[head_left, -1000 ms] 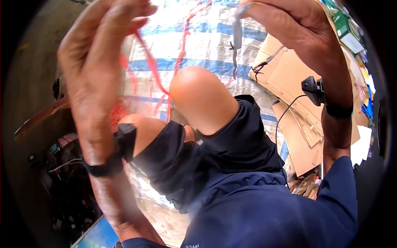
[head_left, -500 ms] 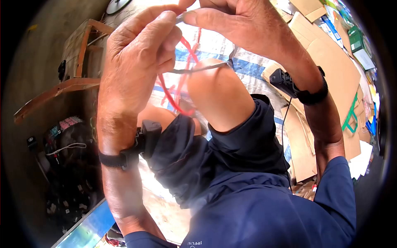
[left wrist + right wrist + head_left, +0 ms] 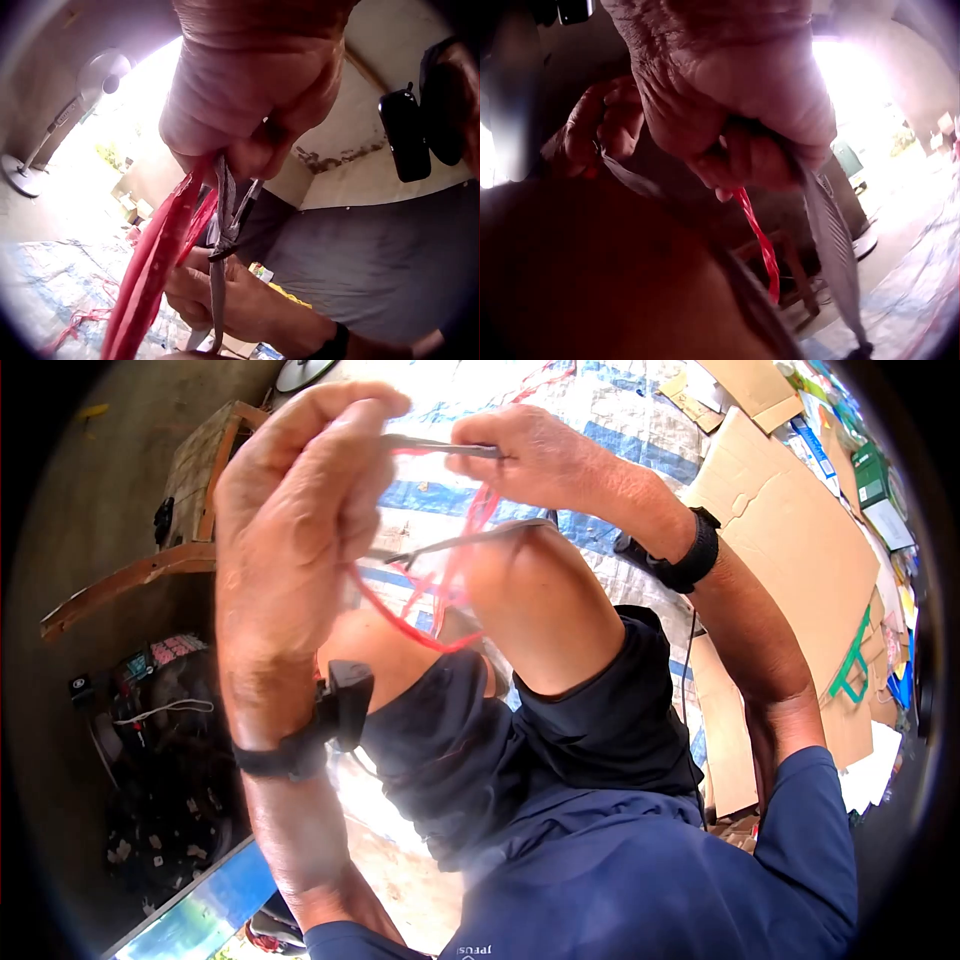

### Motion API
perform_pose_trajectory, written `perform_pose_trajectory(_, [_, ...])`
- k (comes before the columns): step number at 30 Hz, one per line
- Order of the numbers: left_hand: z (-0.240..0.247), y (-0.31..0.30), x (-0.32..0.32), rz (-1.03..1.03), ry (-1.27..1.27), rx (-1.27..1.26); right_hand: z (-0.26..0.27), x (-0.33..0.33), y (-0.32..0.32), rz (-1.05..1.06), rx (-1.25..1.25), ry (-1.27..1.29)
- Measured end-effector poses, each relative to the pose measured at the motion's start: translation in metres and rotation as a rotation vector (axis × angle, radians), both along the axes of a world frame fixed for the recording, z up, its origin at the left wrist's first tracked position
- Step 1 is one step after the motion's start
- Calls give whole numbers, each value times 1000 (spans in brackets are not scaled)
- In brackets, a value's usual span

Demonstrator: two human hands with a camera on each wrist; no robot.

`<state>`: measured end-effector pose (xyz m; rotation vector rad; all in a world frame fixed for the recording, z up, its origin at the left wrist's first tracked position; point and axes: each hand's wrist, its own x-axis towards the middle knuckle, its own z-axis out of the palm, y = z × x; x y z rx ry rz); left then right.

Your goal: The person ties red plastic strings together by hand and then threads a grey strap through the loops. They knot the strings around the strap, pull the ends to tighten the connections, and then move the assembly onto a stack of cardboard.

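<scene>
In the head view a grey strip [image 3: 440,446] stretches between my left hand [image 3: 295,530] and my right hand [image 3: 550,460], pinched at both ends. A red strand [image 3: 405,628] hangs in a loop below my left hand, and more grey strip [image 3: 470,541] crosses at the raised knee. The left wrist view has my left hand [image 3: 259,90] gripping red plastic [image 3: 154,270] and grey strip with a dark knot [image 3: 222,252]. From the right wrist, grey strip [image 3: 832,247] and a red strand [image 3: 757,232] hang at my curled right hand [image 3: 735,97].
A blue-and-white striped sheet [image 3: 600,435] lies beneath the legs. Flattened cardboard [image 3: 790,550] and a green box [image 3: 872,480] are at the right. A wooden frame [image 3: 150,572] stands at the left, above a dark pile [image 3: 165,780]. A fan [image 3: 97,79] shows behind.
My hands came together from far apart, then parted slightly, with the grey strip now stretched between them. My right hand moved left and lower; the red strand swung into a loop.
</scene>
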<state>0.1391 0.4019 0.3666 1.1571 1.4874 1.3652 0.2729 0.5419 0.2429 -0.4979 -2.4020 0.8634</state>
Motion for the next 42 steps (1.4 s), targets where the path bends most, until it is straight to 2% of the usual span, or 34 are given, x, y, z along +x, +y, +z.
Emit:
perform_pose_trajectory(1, [4, -3, 0, 66, -12, -5, -12, 4, 9, -11, 34, 94])
perform_pose_trajectory(6, [9, -26, -34, 30, -31, 6, -29, 47, 51, -85, 133, 102])
perform_pose_trajectory(8, [3, -33, -37, 47, -15, 1, -25, 64, 61, -103, 183, 42])
perform_pose_trajectory(10, [-7, -39, -36, 102, 130, -59, -21, 75, 67, -104, 206, 15])
perform_pose_trajectory(12, [-11, -40, -37, 75, 98, -60, -11, 82, 65, -121, 255, -115])
perform_pose_trajectory(14, [-12, -39, -41, 170, 165, -15, -4, 91, 69, -104, 245, -159])
perform_pose_trajectory(21, [-20, -36, -55, 189, 47, 38, -7, 129, 71, -168, 26, -206])
perform_pose_trajectory(26, [-27, -29, -56, 247, 71, 51, -29, 150, 66, -158, -17, -184])
perform_pose_trajectory(28, [-27, -27, -65, 274, -19, 76, -40, 162, 69, -201, -28, -148])
perform_pose_trajectory(36, [-27, -41, -88, 228, -78, 120, -69, 197, 60, -328, -219, -280])
perform_pose_trajectory(42, [-10, -54, -90, 168, -94, 177, -99, 221, 65, -397, -374, -206])
